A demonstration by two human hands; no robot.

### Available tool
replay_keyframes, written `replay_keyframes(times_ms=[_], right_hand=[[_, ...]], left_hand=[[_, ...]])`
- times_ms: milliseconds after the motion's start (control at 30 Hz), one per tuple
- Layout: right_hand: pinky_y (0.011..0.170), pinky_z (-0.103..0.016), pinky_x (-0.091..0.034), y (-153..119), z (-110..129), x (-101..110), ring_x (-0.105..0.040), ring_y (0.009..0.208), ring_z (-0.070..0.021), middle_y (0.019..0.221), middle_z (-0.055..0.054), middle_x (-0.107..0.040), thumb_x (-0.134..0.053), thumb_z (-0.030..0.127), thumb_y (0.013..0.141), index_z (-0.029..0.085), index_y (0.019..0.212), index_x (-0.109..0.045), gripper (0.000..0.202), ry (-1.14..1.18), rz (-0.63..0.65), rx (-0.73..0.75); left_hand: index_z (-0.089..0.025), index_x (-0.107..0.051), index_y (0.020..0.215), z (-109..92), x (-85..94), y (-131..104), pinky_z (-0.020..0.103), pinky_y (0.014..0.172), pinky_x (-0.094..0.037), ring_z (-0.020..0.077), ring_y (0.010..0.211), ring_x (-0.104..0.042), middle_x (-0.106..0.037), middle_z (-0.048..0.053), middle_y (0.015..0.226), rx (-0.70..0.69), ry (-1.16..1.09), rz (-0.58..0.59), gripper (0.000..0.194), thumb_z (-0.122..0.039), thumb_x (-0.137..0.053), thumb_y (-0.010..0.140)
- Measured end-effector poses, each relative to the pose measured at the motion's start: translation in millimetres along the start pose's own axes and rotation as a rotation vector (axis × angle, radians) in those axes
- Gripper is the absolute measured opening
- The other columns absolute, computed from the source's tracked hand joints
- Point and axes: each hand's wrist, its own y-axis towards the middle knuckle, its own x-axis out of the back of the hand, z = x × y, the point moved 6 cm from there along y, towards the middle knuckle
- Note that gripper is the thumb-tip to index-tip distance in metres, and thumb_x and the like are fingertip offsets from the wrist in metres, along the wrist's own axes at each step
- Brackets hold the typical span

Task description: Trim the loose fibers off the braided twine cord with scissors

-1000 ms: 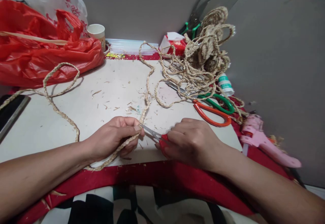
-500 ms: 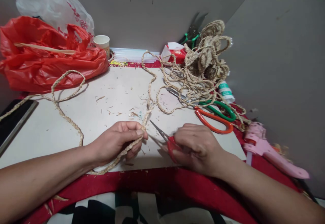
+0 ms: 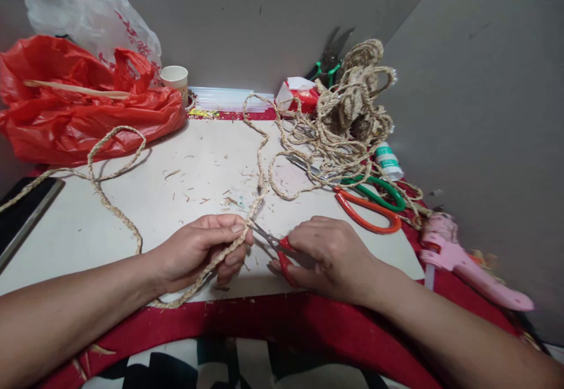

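Note:
A braided straw rope (image 3: 206, 272) runs between the thumb and fingers of my left hand (image 3: 215, 242), which is closed on it. From there it goes on up the board to the far side and back toward me under my left wrist. My right hand (image 3: 328, 258) grips a small pair of scissors (image 3: 274, 245) with red handles. Their blades are spread slightly, and the tips are at the rope just by my left fingertips. Whether the blades touch the rope I cannot tell.
A tangled heap of rope (image 3: 348, 118) lies at the back right, beside big orange-and-green-handled scissors (image 3: 368, 215). A pink glue gun (image 3: 469, 268) rests at the right edge. Red plastic bag (image 3: 88, 118), paper cup (image 3: 174, 76) and glue sticks (image 3: 233, 100) stand behind. A phone (image 3: 29, 210) lies left.
My right hand has moved left, bringing the scissors to the rope, and their handles and blades have spread apart. My left hand keeps its hold in nearly the same place.

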Motion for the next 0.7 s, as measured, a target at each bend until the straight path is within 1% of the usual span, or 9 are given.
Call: replay_keyframes(times_ms=[133,267,400,500,600,700], right_hand=[[0.058,-0.027,-0.028,-0.7,1.4,-2.5,-0.046,0.051,-0.0108,0.053,0.002,-0.052,-0.059,0.031,0.081,0.019,0.060,-0.050,0.026,-0.038,0.000,0.023],[0.057,-0.028,-0.027,-0.4,4.1,-1.0,-0.046,0.050,-0.0107,0.051,0.002,-0.052,-0.058,0.031,0.082,0.019,0.059,-0.052,0.026,-0.058,-0.009,0.039],[0.055,-0.028,-0.027,0.4,6.2,0.9,-0.043,0.048,-0.0102,0.049,0.003,-0.050,-0.058,0.031,0.081,0.019,0.056,-0.049,0.029,-0.052,-0.004,0.040],[0.055,-0.028,-0.026,-0.8,7.0,1.0,-0.041,0.046,-0.0099,0.047,0.003,-0.048,-0.058,0.031,0.081,0.019,0.054,-0.047,0.031,-0.064,-0.041,0.049],[0.056,-0.028,-0.026,-2.4,8.3,-1.0,-0.040,0.045,-0.0098,0.046,0.003,-0.048,-0.057,0.027,0.081,0.019,0.053,-0.046,0.032,-0.096,-0.074,0.071],[0.056,-0.028,-0.026,-2.3,9.4,-2.4,-0.040,0.045,-0.0097,0.046,0.003,-0.049,-0.053,0.020,0.083,0.018,0.053,-0.046,0.031,-0.109,-0.096,0.090]], left_hand=[[-0.014,-0.057,0.077,1.4,0.4,0.5,0.019,0.040,-0.030,0.0081,0.039,-0.038,-0.045,-0.002,0.051,0.013,-0.018,0.004,0.019,-0.021,-0.045,0.090],[-0.014,-0.055,0.073,2.1,-0.5,1.0,0.020,0.040,-0.030,0.0078,0.038,-0.035,-0.043,-0.002,0.049,0.020,0.010,0.022,0.022,-0.022,-0.045,0.090],[-0.015,-0.053,0.071,2.3,-1.2,1.2,0.020,0.040,-0.030,0.0076,0.038,-0.033,-0.040,-0.003,0.048,0.025,0.031,0.029,0.023,-0.023,-0.045,0.091],[-0.015,-0.052,0.070,2.3,-0.7,1.3,0.020,0.040,-0.030,0.0077,0.039,-0.033,-0.040,-0.003,0.048,0.016,0.037,0.025,0.023,-0.023,-0.046,0.090],[-0.015,-0.052,0.070,3.5,0.7,1.5,0.020,0.039,-0.029,0.0073,0.039,-0.030,-0.038,-0.003,0.048,0.023,0.014,0.012,0.022,-0.023,-0.047,0.090],[-0.015,-0.051,0.070,3.6,2.3,1.8,0.019,0.039,-0.029,0.0074,0.040,-0.032,-0.038,-0.004,0.049,0.016,-0.017,-0.009,0.020,-0.022,-0.048,0.089]])
